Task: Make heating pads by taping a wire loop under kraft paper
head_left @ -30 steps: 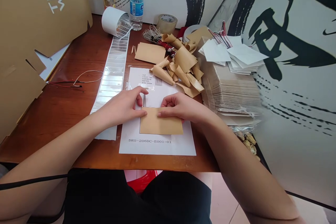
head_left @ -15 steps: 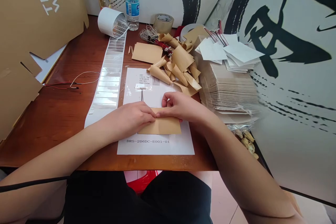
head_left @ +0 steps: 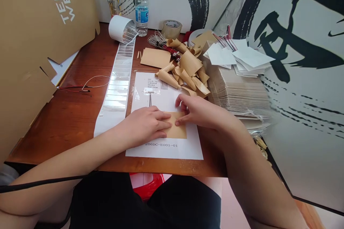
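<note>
A brown kraft paper rectangle (head_left: pixel 177 131) lies on a white printed sheet (head_left: pixel 163 148) near the table's front edge. My left hand (head_left: pixel 146 123) lies flat on the left part of the brown paper, fingers stretched out and pressing down. My right hand (head_left: pixel 199 111) rests on the paper's upper right part, fingers bent, fingertips meeting those of the left hand. A small dark pin-like piece (head_left: pixel 150 99) lies on the white sheet just beyond my hands. Most of the brown paper is hidden under my hands.
A heap of rolled brown paper cones (head_left: pixel 185 71) lies beyond the sheet. A tall stack of brown sheets (head_left: pixel 236 91) topped with white papers (head_left: pixel 242 57) stands right. A label strip (head_left: pixel 116 86) runs from its roll (head_left: pixel 120 28). Water bottle (head_left: pixel 141 7), tape roll (head_left: pixel 172 28), red-white wire (head_left: pixel 83 86), cardboard (head_left: pixel 32 35).
My left hand slid right from the sheet's upper edge onto the brown paper and now covers its left half. My right hand stayed on the paper's right part.
</note>
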Available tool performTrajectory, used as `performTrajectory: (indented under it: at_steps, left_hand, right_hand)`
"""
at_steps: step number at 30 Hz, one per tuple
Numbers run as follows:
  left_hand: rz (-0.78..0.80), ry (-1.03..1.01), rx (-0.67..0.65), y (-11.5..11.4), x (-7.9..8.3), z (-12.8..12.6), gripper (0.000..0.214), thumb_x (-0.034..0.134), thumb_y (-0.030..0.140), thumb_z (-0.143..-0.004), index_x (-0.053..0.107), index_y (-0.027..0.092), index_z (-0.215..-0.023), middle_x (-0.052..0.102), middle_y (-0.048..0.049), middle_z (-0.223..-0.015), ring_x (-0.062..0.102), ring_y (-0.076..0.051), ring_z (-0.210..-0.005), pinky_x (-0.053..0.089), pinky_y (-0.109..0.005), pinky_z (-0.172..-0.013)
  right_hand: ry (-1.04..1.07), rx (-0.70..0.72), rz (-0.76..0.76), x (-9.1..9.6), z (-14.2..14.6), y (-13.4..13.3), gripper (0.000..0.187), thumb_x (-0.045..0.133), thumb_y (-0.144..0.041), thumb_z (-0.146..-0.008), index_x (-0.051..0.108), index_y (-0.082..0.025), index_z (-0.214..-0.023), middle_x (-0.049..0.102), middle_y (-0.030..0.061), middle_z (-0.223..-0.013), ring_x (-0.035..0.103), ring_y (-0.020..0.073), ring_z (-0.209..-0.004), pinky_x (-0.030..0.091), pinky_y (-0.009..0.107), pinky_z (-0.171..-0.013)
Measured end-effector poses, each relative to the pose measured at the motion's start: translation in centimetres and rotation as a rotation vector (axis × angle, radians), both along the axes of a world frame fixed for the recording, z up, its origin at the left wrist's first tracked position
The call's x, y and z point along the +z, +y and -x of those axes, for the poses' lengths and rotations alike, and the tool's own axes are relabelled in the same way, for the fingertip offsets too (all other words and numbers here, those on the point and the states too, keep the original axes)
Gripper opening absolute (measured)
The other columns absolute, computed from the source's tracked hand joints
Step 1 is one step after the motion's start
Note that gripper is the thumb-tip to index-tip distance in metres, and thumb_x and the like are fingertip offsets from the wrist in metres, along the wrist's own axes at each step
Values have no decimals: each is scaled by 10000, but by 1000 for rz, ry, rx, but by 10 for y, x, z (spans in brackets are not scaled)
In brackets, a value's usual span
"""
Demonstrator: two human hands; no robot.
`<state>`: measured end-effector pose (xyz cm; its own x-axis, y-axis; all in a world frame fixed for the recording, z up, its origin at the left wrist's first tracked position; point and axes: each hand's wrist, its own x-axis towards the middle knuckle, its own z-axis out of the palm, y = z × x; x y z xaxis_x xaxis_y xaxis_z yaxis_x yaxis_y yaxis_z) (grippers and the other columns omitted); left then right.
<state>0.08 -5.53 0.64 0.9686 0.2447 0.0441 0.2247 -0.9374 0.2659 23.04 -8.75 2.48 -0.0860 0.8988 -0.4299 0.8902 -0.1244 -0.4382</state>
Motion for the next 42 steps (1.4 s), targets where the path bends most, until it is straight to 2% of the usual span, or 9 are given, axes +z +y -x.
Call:
performTrajectory:
  at_steps: [5,9,16,24,28,33,35,39,42]
  left_hand:
    - [33,96,20,1,9,6,341,612,370,-975,715,247,-1276,635,-75,-1435,612,-273,-1125,534,-415,-960]
    - [-12,92,-43,0,8,8,382,520,323,-1022,663,225,-1362,605,-103,-1462,578,-296,-1230,495,-443,-1046]
    - [-55,15,-84,-4,2,3,348,465,331,-1044,720,256,-1269,656,-93,-1369,593,-259,-1195,483,-422,-1056]
    - [163,102,99,9,15,16,349,565,291,-993,704,262,-1311,621,-74,-1456,597,-273,-1235,497,-432,-1042]
    - [152,104,228,26,19,23,254,582,256,-951,796,225,-1085,733,-82,-1187,668,-238,-1049,522,-372,-933]
    - [134,49,343,38,16,25,173,650,323,-897,776,208,-925,655,-65,-1013,630,-209,-902,503,-356,-843]
    - [154,48,332,36,16,24,149,646,302,-886,761,208,-897,640,-54,-995,615,-193,-861,491,-346,-815]
    - [248,69,186,25,19,22,168,596,188,-867,761,209,-852,657,-33,-925,618,-156,-792,480,-298,-753]
    - [298,68,105,17,21,21,195,582,139,-847,759,207,-798,673,-19,-880,624,-134,-745,483,-276,-726]
  right_hand:
    - [-70,-4,-25,-2,0,-1,484,844,-400,-647,530,-240,-978,633,21,-875,597,220,-788,425,318,-653]
    - [-89,3,-18,2,7,-8,665,900,-434,-557,522,-246,-1071,643,43,-933,622,260,-852,423,318,-649]
    - [-74,71,-16,-1,16,-16,829,929,-391,-519,481,-249,-1202,610,106,-1191,630,306,-1033,456,327,-718]
    - [16,40,32,0,1,-6,625,871,-310,-588,538,-268,-1116,629,16,-909,614,238,-845,451,322,-677]
    - [35,33,9,0,1,-2,462,851,-338,-625,574,-247,-983,628,10,-879,589,206,-781,423,305,-634]
    - [18,-58,-100,-2,15,-1,320,829,-378,-701,587,-224,-844,612,-2,-810,554,174,-733,383,295,-623]
    - [37,-53,-190,-1,24,-3,252,802,-343,-745,602,-218,-833,593,-13,-755,525,159,-691,356,292,-613]
    - [201,123,-257,0,41,-11,151,706,-255,-821,587,-210,-740,541,-39,-640,462,123,-610,330,276,-615]
    - [252,107,-293,-4,45,-11,136,652,-261,-863,589,-207,-755,555,-36,-637,457,116,-592,326,273,-608]
